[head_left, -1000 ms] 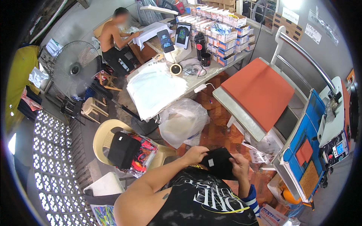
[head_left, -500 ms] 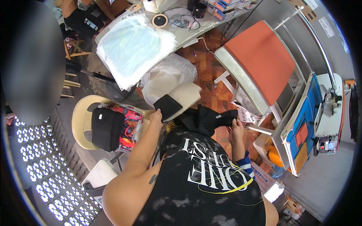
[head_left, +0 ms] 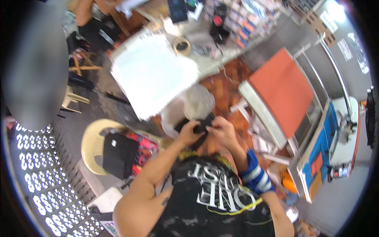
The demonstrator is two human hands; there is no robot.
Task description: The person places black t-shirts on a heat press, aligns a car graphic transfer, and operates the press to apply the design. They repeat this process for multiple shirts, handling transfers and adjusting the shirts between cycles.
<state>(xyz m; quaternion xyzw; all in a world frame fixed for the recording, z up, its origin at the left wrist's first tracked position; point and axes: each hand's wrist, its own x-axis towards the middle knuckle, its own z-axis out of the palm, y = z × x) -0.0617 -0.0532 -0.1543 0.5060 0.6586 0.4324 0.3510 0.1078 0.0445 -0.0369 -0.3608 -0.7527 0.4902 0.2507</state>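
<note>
Both my hands are together in front of my torso, gripping a piece of black cloth [head_left: 202, 129]. Fingers of my left hand [head_left: 189, 133] are closed on its left part. On its right part, my right hand [head_left: 222, 127] pinches the fabric; a blue-and-white striped band [head_left: 254, 173] circles that forearm. Motion blur hides the cloth's exact shape. Just beyond the hands is a clear plastic bag [head_left: 171, 114], with a pale beige surface [head_left: 199, 103] beside or inside it; I cannot tell which.
A cream plastic chair [head_left: 91, 138] at left bears a folded black garment [head_left: 118, 156] and a red patterned item [head_left: 145, 152]. Ahead, a table holds white sheets [head_left: 154, 75] and a tape roll [head_left: 181, 46]. An orange-topped stand [head_left: 282, 91] is at right. Another person's arm [head_left: 83, 14] shows far left.
My hands have come together from apart, the left moving right and the right moving left. The black cloth is now gathered between them. The view has shifted, and the beige panel looks more covered.
</note>
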